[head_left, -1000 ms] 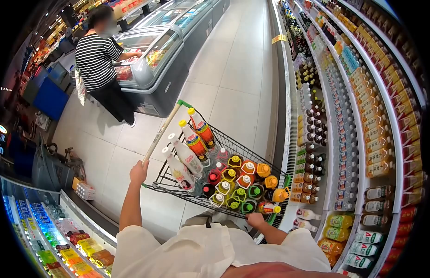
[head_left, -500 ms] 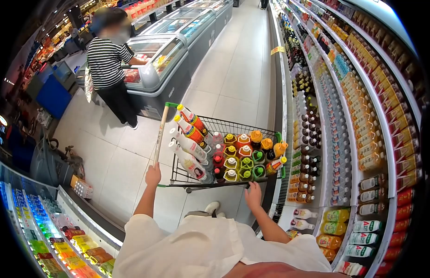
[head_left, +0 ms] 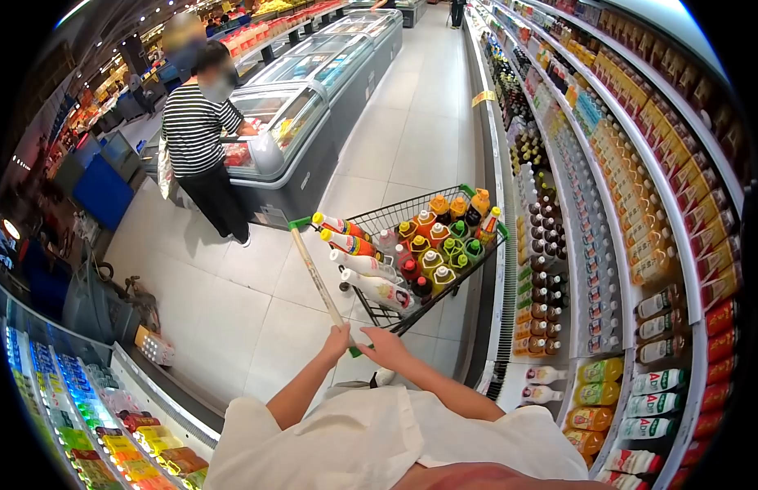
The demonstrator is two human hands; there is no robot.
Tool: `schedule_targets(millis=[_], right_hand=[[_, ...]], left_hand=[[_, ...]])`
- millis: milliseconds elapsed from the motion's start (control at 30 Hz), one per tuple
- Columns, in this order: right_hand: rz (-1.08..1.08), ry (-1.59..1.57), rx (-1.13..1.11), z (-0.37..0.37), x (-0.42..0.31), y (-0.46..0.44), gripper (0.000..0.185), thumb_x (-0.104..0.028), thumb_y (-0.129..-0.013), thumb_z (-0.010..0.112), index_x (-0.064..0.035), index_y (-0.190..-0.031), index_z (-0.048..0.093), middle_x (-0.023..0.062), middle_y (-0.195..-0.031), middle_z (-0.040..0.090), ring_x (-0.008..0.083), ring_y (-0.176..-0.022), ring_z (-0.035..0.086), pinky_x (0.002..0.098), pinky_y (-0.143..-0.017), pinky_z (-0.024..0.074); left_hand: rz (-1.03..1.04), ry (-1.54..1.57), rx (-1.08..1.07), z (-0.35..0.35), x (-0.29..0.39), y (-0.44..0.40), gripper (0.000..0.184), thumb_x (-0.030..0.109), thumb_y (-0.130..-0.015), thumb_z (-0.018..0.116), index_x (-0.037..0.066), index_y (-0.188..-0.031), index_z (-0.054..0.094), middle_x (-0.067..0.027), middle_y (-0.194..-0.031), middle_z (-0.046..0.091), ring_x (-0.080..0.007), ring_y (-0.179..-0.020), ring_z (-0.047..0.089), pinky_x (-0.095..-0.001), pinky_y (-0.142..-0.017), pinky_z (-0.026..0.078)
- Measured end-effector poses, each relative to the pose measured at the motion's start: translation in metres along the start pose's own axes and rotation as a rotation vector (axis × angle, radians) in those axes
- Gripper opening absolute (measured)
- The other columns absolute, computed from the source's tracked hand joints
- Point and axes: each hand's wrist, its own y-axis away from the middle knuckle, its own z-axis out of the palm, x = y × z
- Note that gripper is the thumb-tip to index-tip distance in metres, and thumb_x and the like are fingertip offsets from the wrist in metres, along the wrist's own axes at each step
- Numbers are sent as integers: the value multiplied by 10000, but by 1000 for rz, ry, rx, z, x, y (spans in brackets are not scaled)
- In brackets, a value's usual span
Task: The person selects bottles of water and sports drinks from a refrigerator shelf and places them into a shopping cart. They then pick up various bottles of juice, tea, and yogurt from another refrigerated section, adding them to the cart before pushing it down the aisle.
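Note:
A black wire shopping cart (head_left: 470, 276) with green corners stands turned at an angle in front of me, loaded with several bottles. My left hand (head_left: 336, 340) is closed around the near end of its pale handle bar (head_left: 317, 276). Close beside it, my right hand (head_left: 385, 349) reaches in at the cart's near green corner, thumb and fingers apart; whether it touches the corner is hard to tell. White bottles (head_left: 379, 292) and red-labelled bottles with yellow caps (head_left: 346, 242) lean at the handle side. Green-capped bottles (head_left: 452, 247) and orange-capped bottles (head_left: 458, 207) fill the far side.
Drink shelves (head_left: 591, 220) line the right side, close to the cart. A person in a striped top (head_left: 198, 122) leans at a chest freezer (head_left: 293, 184) ahead on the left. Another drinks display (head_left: 85, 408) stands at lower left. Tiled floor (head_left: 395, 131) runs between freezers and shelves.
The cart has swung round, its handle end coming nearer and its far end going right. My right hand has left the basket's near side and moved left, beside my left hand.

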Motion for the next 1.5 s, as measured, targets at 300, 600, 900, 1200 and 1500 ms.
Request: schedule_targets(millis=[300,600,900,1200,1500], right_hand=[[529,365,-170,-30,66,-11,327,-318,-964,745,-60,-1153,675,179,-997,788,402,-920,780,536,-803,622],[532,513,-147,-106,132,-32,242,-306,-935,697,-108,-1042,787,137,-918,794,365,-873,780,514,-772,617],[506,610,-192,-187,204,-109,353,-431,-890,726,-98,-988,789,152,-885,789,361,-832,782,509,-755,626],[530,698,-179,-301,278,-230,526,-612,-837,754,-97,-938,790,154,-837,779,374,-791,773,500,-748,629],[533,697,-279,-404,401,-337,505,-621,-836,712,-132,-914,811,146,-863,792,385,-845,769,508,-802,620]], left_hand=[[928,-1097,393,-5,131,-31,770,170,-825,778,9,-1512,471,-264,-1473,533,-461,-1425,474,-655,-1185,350],[687,-1674,-193,11,220,-175,328,339,-820,806,84,-1026,820,-169,-1058,800,-328,-1131,747,-559,-1116,492],[682,-1619,-428,41,308,-252,547,587,-831,715,61,-929,833,-196,-925,795,-389,-914,771,-496,-854,612],[757,-1520,-491,39,409,-373,484,541,-842,731,77,-933,832,-177,-932,797,-380,-904,768,-506,-817,610],[650,-1535,-538,107,507,-468,498,526,-863,711,50,-951,829,-204,-984,801,-383,-931,775,-497,-841,619]])
